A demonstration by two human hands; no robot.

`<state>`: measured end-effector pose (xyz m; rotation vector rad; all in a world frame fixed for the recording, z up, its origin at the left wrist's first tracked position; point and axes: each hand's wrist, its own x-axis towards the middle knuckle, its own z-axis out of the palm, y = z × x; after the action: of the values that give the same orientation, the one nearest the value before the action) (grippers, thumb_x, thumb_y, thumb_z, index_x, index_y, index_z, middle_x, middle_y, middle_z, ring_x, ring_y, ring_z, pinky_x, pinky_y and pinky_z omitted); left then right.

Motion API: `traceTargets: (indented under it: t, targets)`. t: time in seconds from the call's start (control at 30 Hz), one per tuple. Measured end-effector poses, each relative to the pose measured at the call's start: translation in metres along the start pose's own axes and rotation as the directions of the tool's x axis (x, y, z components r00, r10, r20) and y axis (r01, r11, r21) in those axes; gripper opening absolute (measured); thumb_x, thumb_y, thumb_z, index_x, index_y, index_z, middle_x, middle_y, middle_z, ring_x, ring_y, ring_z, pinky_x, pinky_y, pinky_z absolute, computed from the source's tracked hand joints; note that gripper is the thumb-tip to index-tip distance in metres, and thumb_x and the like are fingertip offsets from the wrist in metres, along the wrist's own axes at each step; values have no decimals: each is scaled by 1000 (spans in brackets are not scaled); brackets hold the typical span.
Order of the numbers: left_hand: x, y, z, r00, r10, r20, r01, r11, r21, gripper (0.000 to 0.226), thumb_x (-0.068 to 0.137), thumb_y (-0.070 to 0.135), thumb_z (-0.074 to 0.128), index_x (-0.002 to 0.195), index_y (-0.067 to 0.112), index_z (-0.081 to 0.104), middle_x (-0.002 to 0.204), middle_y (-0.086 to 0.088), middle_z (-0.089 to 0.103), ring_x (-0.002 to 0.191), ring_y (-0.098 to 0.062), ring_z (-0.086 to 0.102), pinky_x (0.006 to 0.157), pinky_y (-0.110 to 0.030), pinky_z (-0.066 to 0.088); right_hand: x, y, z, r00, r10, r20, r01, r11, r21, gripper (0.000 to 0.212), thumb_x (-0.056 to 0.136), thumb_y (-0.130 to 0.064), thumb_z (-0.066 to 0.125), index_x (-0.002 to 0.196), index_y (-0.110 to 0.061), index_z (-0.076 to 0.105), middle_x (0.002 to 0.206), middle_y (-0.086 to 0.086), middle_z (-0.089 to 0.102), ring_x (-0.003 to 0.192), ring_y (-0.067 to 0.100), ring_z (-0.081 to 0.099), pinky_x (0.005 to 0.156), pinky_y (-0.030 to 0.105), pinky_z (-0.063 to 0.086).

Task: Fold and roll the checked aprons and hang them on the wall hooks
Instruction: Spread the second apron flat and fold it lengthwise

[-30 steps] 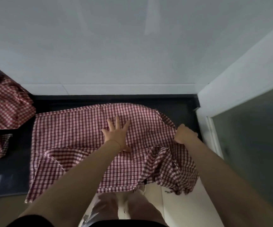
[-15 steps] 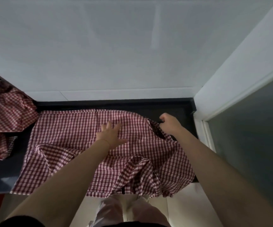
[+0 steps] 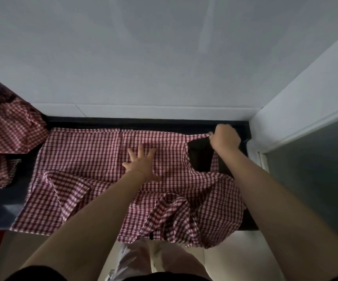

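both forearms are bare, with short black sleeves [image 3: 36, 273] showing at the lower corners. light, pale trousers [image 3: 143, 260] cover the legs below. the left hand [image 3: 141, 165] and right hand [image 3: 224, 138] wear nothing.

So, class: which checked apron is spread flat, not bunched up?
The apron under the left hand; the other apron lies crumpled at far left.

a dark counter [image 3: 184, 123] carries a spread checked apron [image 3: 78, 159] and a crumpled apron heap [image 3: 5, 126] at its left.
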<state>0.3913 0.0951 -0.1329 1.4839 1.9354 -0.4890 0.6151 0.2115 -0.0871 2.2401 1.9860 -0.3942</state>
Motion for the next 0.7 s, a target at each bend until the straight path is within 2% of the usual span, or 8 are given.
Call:
traceTargets:
  t: [0.1,0.23,0.3,0.43,0.5,0.57,0.63,0.7]
  targets:
    - [1,0,-1,1000,0,2,0,1000,-22,118,74,57,78,156,38,-5,163,-9,-22,147,-46,-17,112,-70,18,9,8,-19,991,33,-129,-36,999,-26,33,99,-36,56,107,-5,61,102,12,65,93,33,64,63,36,44]
    - [0,-2,1,1000,-5,3,5,999,-43,118,74,54,80,156,40,-4,163,-7,-22,147,-45,-19,113,-70,17,15,25,-32,992,119,40,-107,969,-222,21,96,-12,59,114,-4,65,112,14,67,103,32,64,72,36,44]
    - [0,-3,1,1000,-6,4,6,999,-48,118,74,53,80,156,40,-3,163,-6,-23,147,-45,-20,113,-70,17,14,39,-40,983,174,51,-162,968,-194,26,100,-22,56,117,-4,64,117,13,66,108,32,62,75,36,42]
    - [-1,-1,-3,1000,-12,18,13,999,-46,117,75,50,80,156,40,-4,163,-6,-23,147,-44,-20,114,-70,18,14,47,-51,937,333,102,-348,895,277,49,102,-47,44,115,-1,57,112,14,61,101,27,61,78,36,49]
    - [-3,-1,-4,1000,-16,15,17,998,-53,117,76,49,80,156,39,-5,163,-5,-24,147,-44,-20,113,-70,19,14,43,-51,893,352,281,-450,663,598,60,100,-54,44,123,-1,58,119,14,65,92,25,64,76,37,54]
    - [-2,-3,-6,1000,-21,6,22,998,-59,116,77,49,79,157,38,-5,163,-4,-24,147,-44,-19,113,-70,20,3,41,-52,824,193,532,-556,457,694,77,94,-72,32,114,-5,65,110,17,71,83,25,65,65,35,48]
    - [-2,-3,-6,1000,-30,-4,30,999,-45,116,78,49,78,157,35,-6,163,-7,-22,147,-44,-18,113,-69,20,-11,47,-51,730,34,683,-592,531,606,95,86,-84,21,109,-6,69,110,20,70,99,34,66,77,42,49]
    - [-5,1,-7,998,-41,-52,40,999,-22,110,81,46,77,157,30,-1,165,-12,-13,150,-43,-8,113,-66,24,-20,56,-47,681,-9,732,-444,791,422,92,80,-87,36,124,-11,65,131,15,62,117,36,59,100,48,46]
